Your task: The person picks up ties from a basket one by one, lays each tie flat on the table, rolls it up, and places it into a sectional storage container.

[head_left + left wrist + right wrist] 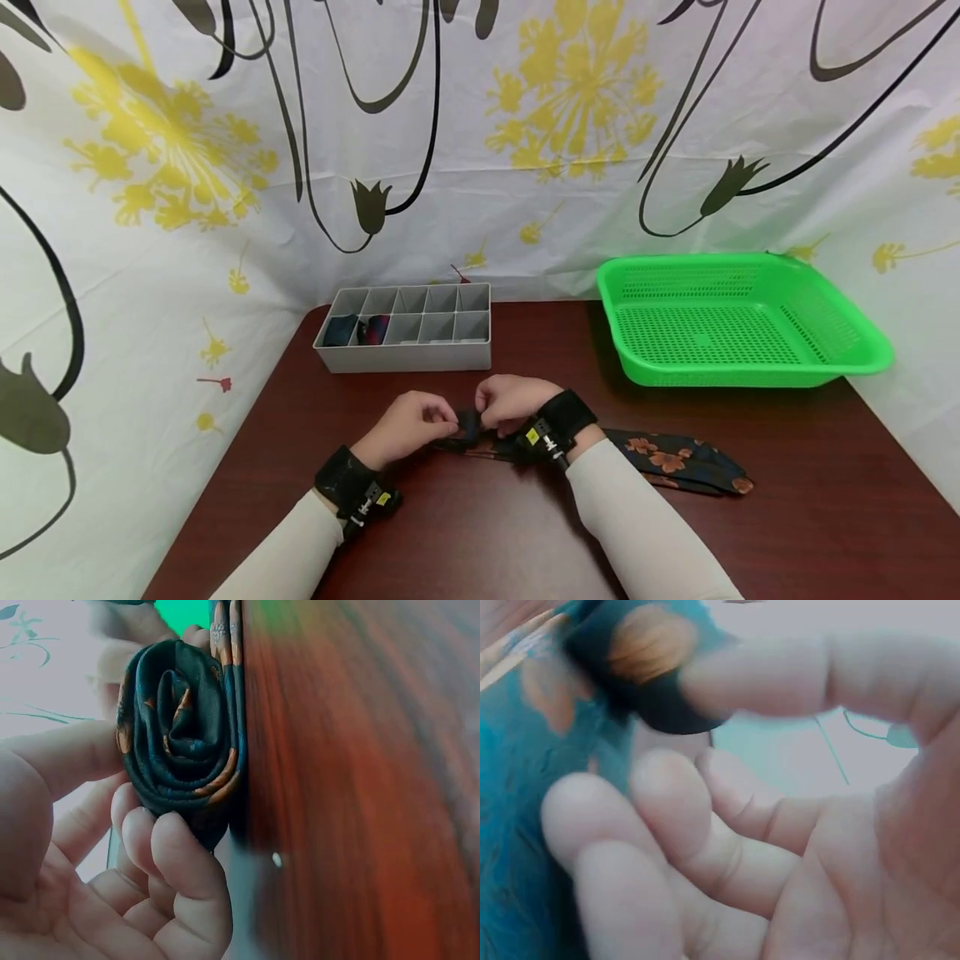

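Note:
A dark necktie [667,458] with orange flowers lies along the table, its wide end out to the right. Its other end is wound into a roll [180,727] standing on edge, the coils showing in the left wrist view. My left hand [415,427] holds the roll from the left, thumb on one side and curled fingers at the other. From the right, my right hand [517,400] grips the same roll. In the right wrist view its thumb presses the roll, with the fingertips [600,817] by the flat part of the tie.
Behind the hands stands a grey divided box [408,358], with a dark rolled cloth [341,330] and a red-and-blue one [375,329] in two left front compartments. A green plastic basket [750,375] sits at the back right. Patterned fabric [450,150] hangs behind the brown table [465,533].

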A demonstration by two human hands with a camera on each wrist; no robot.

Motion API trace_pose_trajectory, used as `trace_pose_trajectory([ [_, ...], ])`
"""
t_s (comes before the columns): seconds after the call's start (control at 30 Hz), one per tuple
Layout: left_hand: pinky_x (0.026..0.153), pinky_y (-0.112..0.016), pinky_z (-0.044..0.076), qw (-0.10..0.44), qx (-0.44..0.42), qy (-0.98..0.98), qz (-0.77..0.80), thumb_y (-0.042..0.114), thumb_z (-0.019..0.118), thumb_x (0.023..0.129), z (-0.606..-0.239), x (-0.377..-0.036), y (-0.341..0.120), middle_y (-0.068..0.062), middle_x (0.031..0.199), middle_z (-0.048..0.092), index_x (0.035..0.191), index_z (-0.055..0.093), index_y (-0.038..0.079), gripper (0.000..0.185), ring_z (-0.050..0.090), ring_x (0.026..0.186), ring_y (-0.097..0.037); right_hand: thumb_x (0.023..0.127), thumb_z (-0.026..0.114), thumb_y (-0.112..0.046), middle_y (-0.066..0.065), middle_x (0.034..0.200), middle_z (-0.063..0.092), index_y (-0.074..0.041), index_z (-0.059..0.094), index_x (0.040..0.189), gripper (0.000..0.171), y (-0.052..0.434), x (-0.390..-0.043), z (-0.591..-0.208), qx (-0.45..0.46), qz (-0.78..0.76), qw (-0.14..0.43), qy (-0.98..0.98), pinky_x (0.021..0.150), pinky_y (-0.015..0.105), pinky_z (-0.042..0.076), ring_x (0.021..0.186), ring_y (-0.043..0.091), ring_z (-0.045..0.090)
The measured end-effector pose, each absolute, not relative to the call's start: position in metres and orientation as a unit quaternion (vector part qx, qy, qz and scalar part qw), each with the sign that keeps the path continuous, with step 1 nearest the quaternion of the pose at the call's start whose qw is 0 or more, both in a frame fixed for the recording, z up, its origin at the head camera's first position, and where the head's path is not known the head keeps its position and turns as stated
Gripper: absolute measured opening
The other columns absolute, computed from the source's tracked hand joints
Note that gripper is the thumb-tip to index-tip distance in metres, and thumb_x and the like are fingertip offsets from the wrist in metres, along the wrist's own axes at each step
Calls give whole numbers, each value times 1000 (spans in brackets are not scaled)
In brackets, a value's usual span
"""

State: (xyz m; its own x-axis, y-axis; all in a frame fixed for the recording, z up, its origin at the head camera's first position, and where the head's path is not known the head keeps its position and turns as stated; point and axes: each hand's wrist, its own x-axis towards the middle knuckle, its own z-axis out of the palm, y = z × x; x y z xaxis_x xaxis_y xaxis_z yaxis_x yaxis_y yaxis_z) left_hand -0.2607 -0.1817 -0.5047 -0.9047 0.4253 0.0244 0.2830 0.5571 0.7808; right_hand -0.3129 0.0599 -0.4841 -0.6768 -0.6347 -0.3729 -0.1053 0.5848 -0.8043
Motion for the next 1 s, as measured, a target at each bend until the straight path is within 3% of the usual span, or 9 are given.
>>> trace_pose_trajectory([
  [0.13,58,-26,46,87,211,878,421,18,78,95,-504,-261,-182,2,74,68,92,82,20,6,57,66,-12,92,77,-15,0,71,61,-10,62,86,17,62,-313,-484,-234,-411,350,809,56,25,54,61,15,66],
  [0.2,63,-25,49,88,227,876,416,17,80,93,-503,-261,-185,0,83,69,98,81,19,6,59,71,-13,92,78,-15,0,69,62,-11,62,83,19,61,-311,-485,-237,-407,342,813,55,24,54,60,14,66],
  [0.3,74,-23,56,98,250,871,412,12,86,87,-503,-263,-191,-4,104,67,110,78,17,24,62,84,-14,92,79,-12,1,69,63,-11,62,81,20,58,-309,-485,-232,-400,331,823,54,24,52,57,14,64],
  [0.4,79,-22,60,109,260,873,398,10,90,83,-503,-264,-196,-2,112,67,115,77,18,35,66,90,-12,91,81,-12,1,69,63,-10,63,81,21,56,-308,-487,-227,-392,321,832,54,24,52,57,13,64],
  [0.57,74,-22,55,83,290,896,326,13,92,81,-501,-262,-187,6,96,73,107,84,19,28,63,83,-6,90,83,-14,0,69,63,-10,63,83,22,59,-306,-490,-233,-374,296,848,56,24,53,57,12,64],
  [0.77,75,-25,48,55,300,921,241,15,90,80,-494,-256,-155,8,89,69,98,84,17,19,57,83,-7,91,83,-11,1,68,69,-8,62,92,21,79,-301,-490,-254,-369,269,853,59,25,54,57,12,65],
  [0.9,71,-25,45,35,312,933,178,12,85,80,-490,-252,-131,8,82,63,89,83,16,11,52,77,-8,92,82,-15,0,65,68,-11,64,84,20,98,-292,-490,-263,-347,239,868,56,26,55,55,13,66],
  [1.0,75,-27,44,12,325,940,105,11,84,81,-485,-246,-112,9,75,58,79,80,17,8,49,76,-9,93,81,-18,-1,62,67,-13,64,76,24,114,-281,-494,-258,-336,232,876,53,28,56,52,13,67],
])
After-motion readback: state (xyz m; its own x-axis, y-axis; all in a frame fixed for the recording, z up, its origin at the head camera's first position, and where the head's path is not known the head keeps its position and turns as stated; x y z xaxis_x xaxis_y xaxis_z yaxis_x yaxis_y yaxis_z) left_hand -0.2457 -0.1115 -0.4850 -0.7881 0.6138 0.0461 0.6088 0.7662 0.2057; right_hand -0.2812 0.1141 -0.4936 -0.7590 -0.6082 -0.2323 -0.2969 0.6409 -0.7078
